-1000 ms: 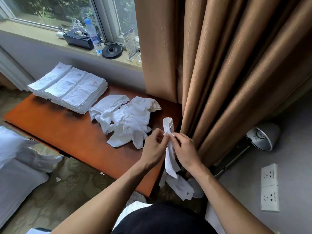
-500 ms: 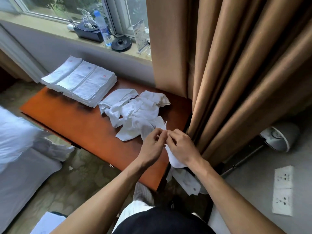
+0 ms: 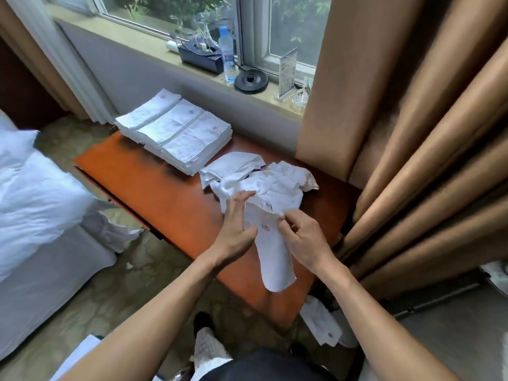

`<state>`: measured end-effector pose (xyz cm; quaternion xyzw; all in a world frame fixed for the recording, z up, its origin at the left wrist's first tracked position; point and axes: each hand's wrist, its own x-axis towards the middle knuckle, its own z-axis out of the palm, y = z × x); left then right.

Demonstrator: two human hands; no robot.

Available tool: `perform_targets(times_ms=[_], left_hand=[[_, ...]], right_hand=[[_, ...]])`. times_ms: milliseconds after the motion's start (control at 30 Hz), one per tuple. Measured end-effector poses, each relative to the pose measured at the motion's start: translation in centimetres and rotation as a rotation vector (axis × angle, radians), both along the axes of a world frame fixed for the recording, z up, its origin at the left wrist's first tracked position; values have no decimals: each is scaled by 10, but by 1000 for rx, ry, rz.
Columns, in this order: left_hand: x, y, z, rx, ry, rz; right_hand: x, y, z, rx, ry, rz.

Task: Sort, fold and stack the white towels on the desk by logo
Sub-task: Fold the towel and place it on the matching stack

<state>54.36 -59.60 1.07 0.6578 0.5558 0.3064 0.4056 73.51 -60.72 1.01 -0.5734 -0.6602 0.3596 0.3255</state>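
A white towel (image 3: 272, 259) with a small red logo lies lengthwise on the orange desk (image 3: 170, 199), its near end hanging over the front edge. My right hand (image 3: 302, 240) pinches its right edge near the logo. My left hand (image 3: 236, 224) rests on its left side with the fingers spread and nearly straight. Behind the hands sits a crumpled heap of white towels (image 3: 269, 182). Three side-by-side stacks of folded towels (image 3: 178, 133), each with a logo on top, stand at the desk's far left.
Brown curtains (image 3: 412, 147) hang close on the right of the desk. A bed with white linen (image 3: 35, 193) is on the left. One towel (image 3: 321, 323) lies on the floor by the desk's near right corner. The windowsill holds a water bottle (image 3: 227, 56), a black box and a card stand.
The towel, held up bunched between both hands before, now lies spread along the desk. My left hand has let go and flattened onto it. The view has shifted left and forward.
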Motion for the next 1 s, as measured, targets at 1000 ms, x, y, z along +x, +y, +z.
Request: perform_targets(times_ms=[1000], left_hand=[[-381,140,-18,-85,-145,315]], right_hand=[[-337,168,4,-139,120,51]])
